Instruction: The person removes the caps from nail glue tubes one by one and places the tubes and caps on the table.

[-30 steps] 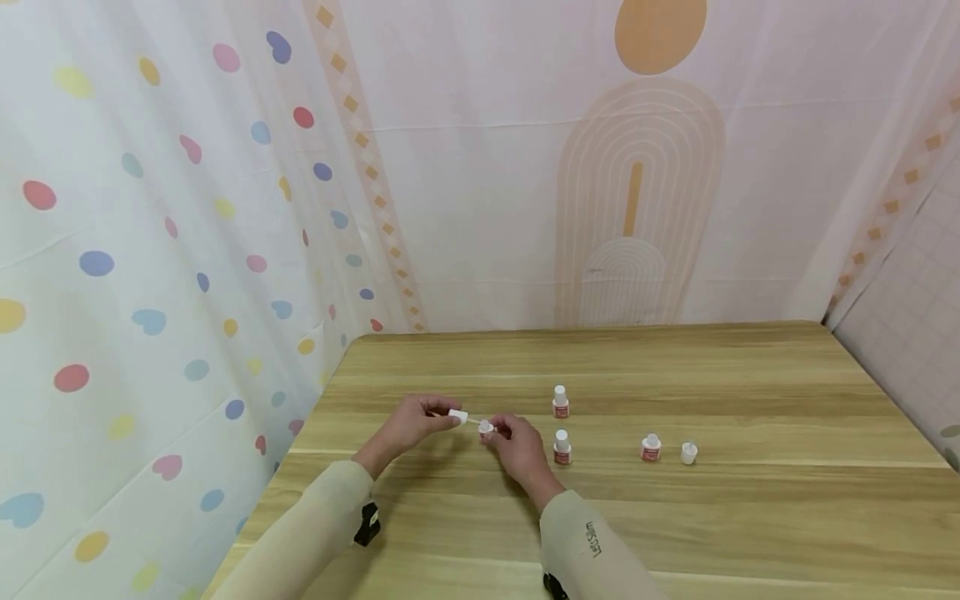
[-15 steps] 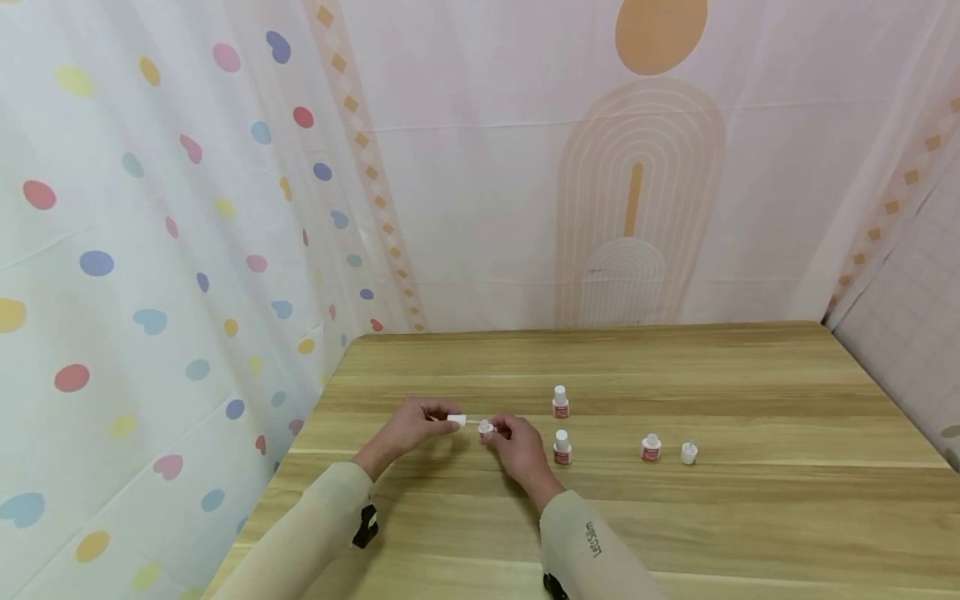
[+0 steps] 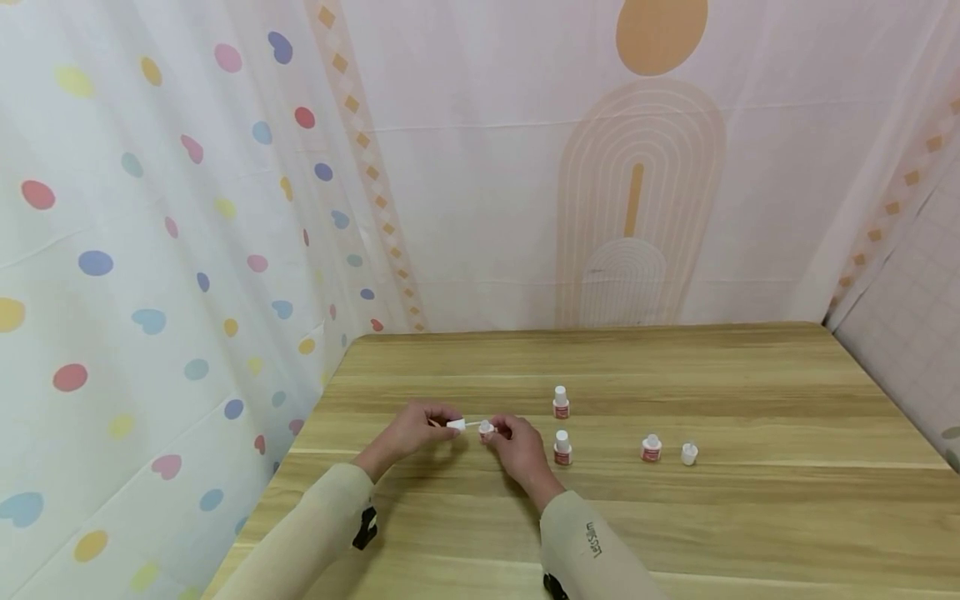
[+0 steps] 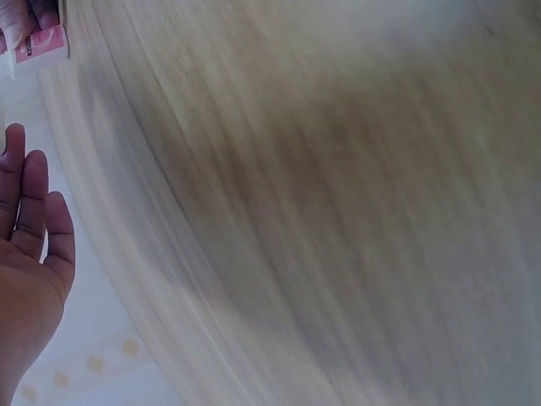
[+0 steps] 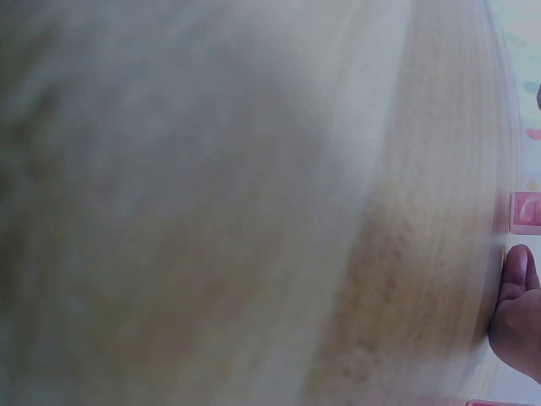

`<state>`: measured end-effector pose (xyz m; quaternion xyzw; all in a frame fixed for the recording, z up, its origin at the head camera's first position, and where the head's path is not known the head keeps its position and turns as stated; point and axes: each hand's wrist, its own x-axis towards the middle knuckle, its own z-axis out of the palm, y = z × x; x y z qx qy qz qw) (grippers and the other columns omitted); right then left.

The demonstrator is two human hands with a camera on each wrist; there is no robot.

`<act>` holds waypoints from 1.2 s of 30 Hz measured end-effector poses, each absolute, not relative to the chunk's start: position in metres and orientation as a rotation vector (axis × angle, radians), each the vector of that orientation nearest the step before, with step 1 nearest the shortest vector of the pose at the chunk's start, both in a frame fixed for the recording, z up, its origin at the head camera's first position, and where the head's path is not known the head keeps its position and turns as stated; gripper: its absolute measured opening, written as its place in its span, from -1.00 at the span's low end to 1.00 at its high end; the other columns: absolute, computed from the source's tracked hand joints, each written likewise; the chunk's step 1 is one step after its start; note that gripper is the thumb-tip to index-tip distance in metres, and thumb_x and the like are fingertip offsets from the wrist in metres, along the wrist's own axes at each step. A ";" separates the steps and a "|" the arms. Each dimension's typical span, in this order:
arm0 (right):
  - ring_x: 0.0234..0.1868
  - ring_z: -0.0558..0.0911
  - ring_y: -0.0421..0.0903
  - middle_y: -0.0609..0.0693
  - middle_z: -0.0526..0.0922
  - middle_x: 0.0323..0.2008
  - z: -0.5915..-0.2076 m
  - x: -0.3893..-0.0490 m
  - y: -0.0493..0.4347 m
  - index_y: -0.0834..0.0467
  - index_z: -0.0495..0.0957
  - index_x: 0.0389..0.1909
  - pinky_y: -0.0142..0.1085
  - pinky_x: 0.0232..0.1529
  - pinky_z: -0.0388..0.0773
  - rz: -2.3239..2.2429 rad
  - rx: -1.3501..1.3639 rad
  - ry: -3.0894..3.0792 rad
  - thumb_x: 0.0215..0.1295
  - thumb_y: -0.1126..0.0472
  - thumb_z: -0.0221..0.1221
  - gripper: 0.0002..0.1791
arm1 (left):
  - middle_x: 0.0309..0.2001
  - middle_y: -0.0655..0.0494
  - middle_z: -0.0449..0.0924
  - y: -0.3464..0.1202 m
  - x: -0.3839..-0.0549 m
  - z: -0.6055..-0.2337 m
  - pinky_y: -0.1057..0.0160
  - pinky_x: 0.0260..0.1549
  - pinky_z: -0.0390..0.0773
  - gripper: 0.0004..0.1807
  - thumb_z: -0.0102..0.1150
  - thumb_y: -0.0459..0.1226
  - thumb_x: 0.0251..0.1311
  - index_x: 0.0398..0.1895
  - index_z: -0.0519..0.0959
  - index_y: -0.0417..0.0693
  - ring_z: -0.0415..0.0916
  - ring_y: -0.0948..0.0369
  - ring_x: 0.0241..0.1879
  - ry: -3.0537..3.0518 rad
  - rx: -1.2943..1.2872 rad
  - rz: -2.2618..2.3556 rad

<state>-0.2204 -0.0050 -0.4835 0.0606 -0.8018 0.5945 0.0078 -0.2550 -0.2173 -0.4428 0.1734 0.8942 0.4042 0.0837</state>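
My left hand (image 3: 415, 428) pinches a small white cap (image 3: 456, 424) whose thin stem points right toward a tiny bottle (image 3: 486, 429). My right hand (image 3: 517, 447) grips that white bottle with a red label just above the wooden table (image 3: 750, 392). The stem's tip is at the bottle's mouth; I cannot tell whether it is inside. In the left wrist view, my left hand (image 4: 30, 254) shows at the left edge and the red label (image 4: 46, 42) at the top corner. In the right wrist view only a fingertip (image 5: 516, 317) and a red label (image 5: 526, 211) show; the rest is blurred table.
Three more small red-labelled bottles stand on the table right of my hands: one behind (image 3: 560, 402), one close (image 3: 562, 447), one farther right (image 3: 651, 448) with a loose white cap (image 3: 688, 453) beside it. Patterned curtains hang behind and to the left.
My left hand has lowered the white cap a little and kept its stem at the bottle's mouth. The right hand and the bottle have stayed in place.
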 end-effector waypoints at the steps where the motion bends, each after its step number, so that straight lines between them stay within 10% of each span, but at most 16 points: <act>1: -0.27 0.49 -0.14 -0.06 0.59 -0.34 -0.484 -0.220 -0.005 0.19 0.65 -0.27 -0.19 -0.16 0.47 1.858 0.190 -2.507 0.34 0.25 0.26 -0.93 | -0.25 0.17 0.66 -0.217 -0.255 -0.443 0.18 -0.24 0.53 -0.86 0.36 -0.28 0.21 -0.17 0.73 -0.06 0.53 0.20 -0.23 2.666 0.517 1.210; 36: -0.23 0.50 -0.10 -0.01 0.58 -0.31 -0.484 -0.218 -0.006 0.21 0.66 -0.24 -0.17 -0.13 0.47 1.822 0.178 -2.496 0.27 0.28 0.32 -0.90 | -0.24 0.12 0.64 -0.215 -0.252 -0.446 0.22 -0.27 0.52 -0.82 0.35 -0.28 0.22 -0.13 0.73 -0.10 0.50 0.17 -0.22 2.705 0.389 1.367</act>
